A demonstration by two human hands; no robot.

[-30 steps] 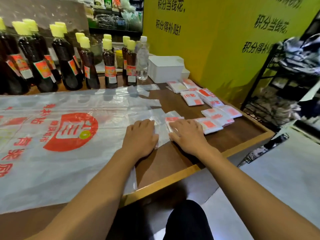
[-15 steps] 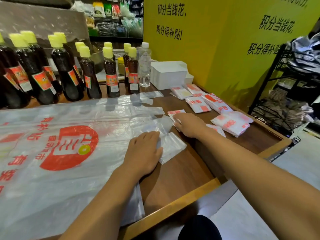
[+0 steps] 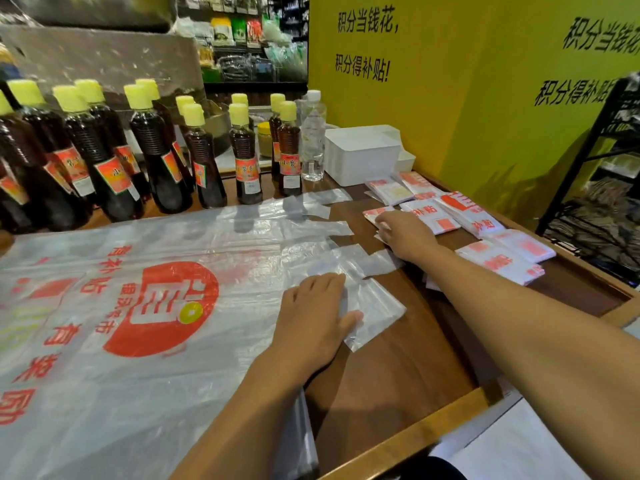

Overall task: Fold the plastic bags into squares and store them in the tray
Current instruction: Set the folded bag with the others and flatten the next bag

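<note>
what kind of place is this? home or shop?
Most likely a small grocery shop counter. Rows of identical dark sauce bottles with yellow caps stand along the wooden counter, packaged goods fill the background shelves, and a yellow promotional wall with black lettering stands behind.

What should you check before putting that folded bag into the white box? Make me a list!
1. Right hand has the folded bag: cannot tell, the fingers cover it.
2. Bag folded into a square: cannot tell, mostly hidden.
3. White tray within reach at the back of the table: ok.
4. Room inside the tray: cannot tell, the inside does not show.
5. Left hand pressing flat on the unfolded bags so they stay put: ok.
6. Other folded squares in the tray: not ok, they lie on the table.
</note>
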